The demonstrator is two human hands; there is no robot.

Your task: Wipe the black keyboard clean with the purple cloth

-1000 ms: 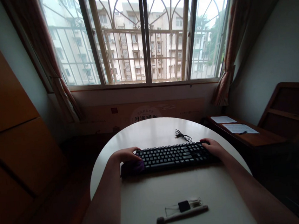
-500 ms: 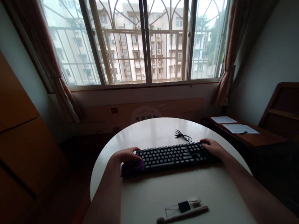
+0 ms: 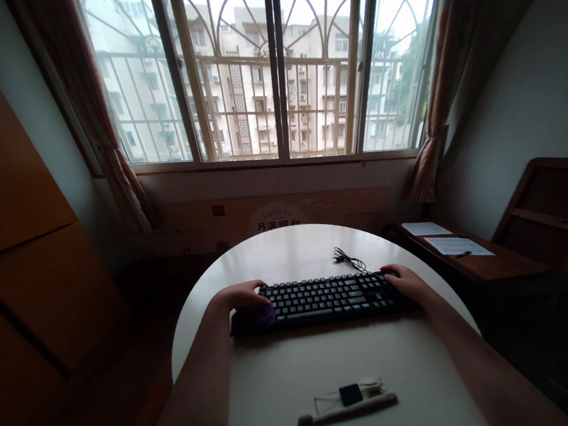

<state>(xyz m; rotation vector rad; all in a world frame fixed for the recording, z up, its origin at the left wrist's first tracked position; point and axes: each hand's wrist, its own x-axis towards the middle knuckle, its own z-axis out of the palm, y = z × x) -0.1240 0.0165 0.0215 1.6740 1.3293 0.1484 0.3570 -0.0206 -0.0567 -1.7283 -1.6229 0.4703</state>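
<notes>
A black keyboard lies across the middle of the round white table. Around its left end my left hand is closed, with the thumb near the keys. A dark purple cloth is bunched under that hand, over the keyboard's left corner. My right hand grips the far right end, fingers at the back edge. Behind the keyboard its thin black cable is coiled. Closer to me lie a toothbrush with a dark head and a wire tool with a black square grip.
To the right stands a low brown wooden table with paper sheets and a pen. An orange-brown cabinet is on the left. A long printed carton rests under the barred window, between curtains.
</notes>
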